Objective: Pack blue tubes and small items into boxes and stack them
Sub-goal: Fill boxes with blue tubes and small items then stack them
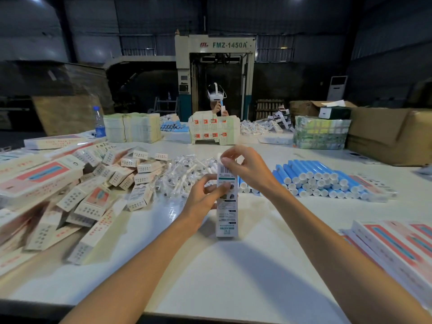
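Note:
A tall white printed box [226, 213] stands upright on the white table [233, 272] in front of me. My left hand [205, 197] grips its middle from the left side. My right hand [247, 167] pinches the flap at its top end. A stack of blue tubes [318, 178] with white caps lies to the right of the box. Small clear-wrapped items [184, 174] form a heap just behind my left hand. What is inside the box is hidden.
Several packed boxes [77, 195] lie in a loose heap on the left. Flat pink-and-white boxes [397, 246] lie at the right edge. Bundled flat cartons [133, 127], a water bottle [99, 122], a brown carton [392, 134] and a person with a headset [216, 99] are at the far side.

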The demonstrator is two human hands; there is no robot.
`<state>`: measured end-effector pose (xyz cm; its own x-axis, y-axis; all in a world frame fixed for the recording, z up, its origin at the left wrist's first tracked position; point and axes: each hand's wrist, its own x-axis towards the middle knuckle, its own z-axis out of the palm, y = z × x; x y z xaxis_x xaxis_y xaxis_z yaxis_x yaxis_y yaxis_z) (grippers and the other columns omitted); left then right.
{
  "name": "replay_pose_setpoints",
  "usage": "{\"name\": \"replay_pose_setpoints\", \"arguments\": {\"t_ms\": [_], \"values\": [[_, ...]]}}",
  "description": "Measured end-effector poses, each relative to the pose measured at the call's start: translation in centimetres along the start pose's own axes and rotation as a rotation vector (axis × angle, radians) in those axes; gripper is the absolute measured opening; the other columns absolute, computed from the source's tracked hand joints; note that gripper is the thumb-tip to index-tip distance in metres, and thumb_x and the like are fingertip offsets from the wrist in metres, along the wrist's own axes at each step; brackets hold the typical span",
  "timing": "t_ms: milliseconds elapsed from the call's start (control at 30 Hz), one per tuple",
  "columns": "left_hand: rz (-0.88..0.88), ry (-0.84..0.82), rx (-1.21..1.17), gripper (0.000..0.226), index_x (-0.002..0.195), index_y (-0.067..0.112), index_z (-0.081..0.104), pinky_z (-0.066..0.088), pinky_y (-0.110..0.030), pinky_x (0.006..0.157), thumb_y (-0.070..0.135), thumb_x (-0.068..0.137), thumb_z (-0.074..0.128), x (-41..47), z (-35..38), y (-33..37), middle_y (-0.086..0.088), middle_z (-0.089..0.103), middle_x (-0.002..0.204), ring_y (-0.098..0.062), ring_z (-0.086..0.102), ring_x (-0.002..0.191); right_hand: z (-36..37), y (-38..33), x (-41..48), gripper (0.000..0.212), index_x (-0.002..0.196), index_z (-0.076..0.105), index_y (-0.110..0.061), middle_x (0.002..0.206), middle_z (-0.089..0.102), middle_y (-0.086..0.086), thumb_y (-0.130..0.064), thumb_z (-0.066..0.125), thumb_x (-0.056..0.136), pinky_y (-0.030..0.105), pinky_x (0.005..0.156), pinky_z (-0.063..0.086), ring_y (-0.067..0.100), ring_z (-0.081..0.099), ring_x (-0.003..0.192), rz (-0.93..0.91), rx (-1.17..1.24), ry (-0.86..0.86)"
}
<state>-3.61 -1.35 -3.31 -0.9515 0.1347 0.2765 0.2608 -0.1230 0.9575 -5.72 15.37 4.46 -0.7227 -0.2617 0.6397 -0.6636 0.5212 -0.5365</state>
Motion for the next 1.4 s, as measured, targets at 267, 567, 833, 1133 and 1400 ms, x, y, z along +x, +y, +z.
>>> {"name": "replay_pose_setpoints", "arguments": {"t_ms": [267, 567, 833, 1133, 1400], "values": [[0.033, 0.077, -0.028, 0.038, 0.131, 0.006, 0.064, 0.063, -0.037, 0.083, 0.017, 0.097, 0.076, 0.2, -0.2, 0.1, -0.010, 0.080, 0.113, -0.031, 0.076, 0.110, 1.0, 1.5, -3.6, 0.042, 0.145, 0.049, -0.034, 0.125, 0.062, -0.006, -0.036, 0.060, 0.105, 0.024, 0.086, 0.053, 0.002, 0.062, 0.109, 0.221, 0.237, 0.106], [0.213, -0.052, 0.059, 0.060, 0.146, 0.047, 0.048, 0.062, -0.047, 0.096, 0.023, 0.099, 0.077, -0.1, -0.6, 0.5, -0.011, 0.079, 0.117, -0.031, 0.076, 0.110, 2.4, 2.4, -5.3, 0.043, 0.140, 0.056, -0.039, 0.117, 0.072, -0.002, -0.028, 0.070, 0.100, 0.033, 0.091, 0.059, 0.017, 0.069, 0.107, 0.173, 0.475, 0.063], [0.238, -0.085, 0.151, 0.051, 0.140, 0.041, 0.055, 0.060, -0.046, 0.099, 0.027, 0.096, 0.077, 0.2, -1.0, 0.7, -0.007, 0.079, 0.116, -0.030, 0.075, 0.109, 1.7, 2.1, -5.2, 0.029, 0.132, 0.059, -0.016, 0.119, 0.072, 0.002, -0.020, 0.064, 0.104, 0.034, 0.094, 0.059, 0.019, 0.068, 0.110, 0.152, 0.415, 0.000], [0.197, -0.172, 0.111, 0.052, 0.138, 0.039, 0.058, 0.061, -0.039, 0.091, 0.025, 0.092, 0.079, 0.1, -0.6, 0.5, -0.008, 0.080, 0.116, -0.027, 0.075, 0.107, 0.7, 2.1, -4.5, 0.023, 0.107, 0.065, -0.011, 0.098, 0.077, 0.005, -0.031, 0.054, 0.108, 0.032, 0.083, 0.058, 0.022, 0.073, 0.095, 0.259, 0.531, 0.180], [0.136, -0.252, 0.069, 0.054, 0.136, 0.037, 0.058, 0.062, -0.036, 0.086, 0.027, 0.090, 0.082, -0.1, -0.3, 0.2, -0.013, 0.078, 0.119, -0.031, 0.076, 0.109, -0.4, 3.4, -4.1, 0.010, 0.110, 0.062, -0.006, 0.092, 0.078, 0.012, -0.009, 0.064, 0.101, 0.044, 0.076, 0.061, 0.026, 0.076, 0.084, 0.294, 0.535, 0.127]]}}
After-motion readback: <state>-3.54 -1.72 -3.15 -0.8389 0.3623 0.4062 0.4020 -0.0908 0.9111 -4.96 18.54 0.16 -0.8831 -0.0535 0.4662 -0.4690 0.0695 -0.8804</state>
